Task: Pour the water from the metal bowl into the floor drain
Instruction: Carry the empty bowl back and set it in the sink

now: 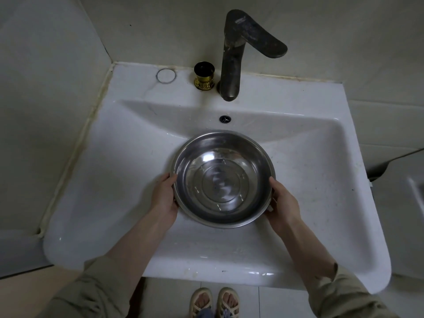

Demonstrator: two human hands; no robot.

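Over the glossy white sink [96, 184], both hands [164, 198] [283, 203] clasp the round steel bowl [223, 180] by its rim

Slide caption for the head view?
Both hands, left and right, hold the metal bowl over the white sink.

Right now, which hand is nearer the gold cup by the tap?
Left. The left hand grips the bowl's left rim, on the same side as the gold cup at the back ledge. The right hand grips the opposite rim, farther away.
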